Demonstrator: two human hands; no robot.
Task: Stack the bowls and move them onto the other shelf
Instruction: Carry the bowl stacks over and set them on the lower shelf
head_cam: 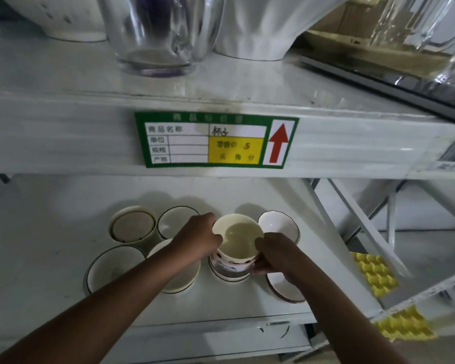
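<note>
**Both hands on the bowl stack, lower shelf**

Both forearms reach forward over the front edge of the lower shelf (45,306). The left hand (199,239) curls its fingers round the left rim of the bowl stack (234,254). The right hand (275,254) grips the stack's right side, thumb on the rim. The stack stands mid-shelf among single bowls, below the price label (216,140).
</note>
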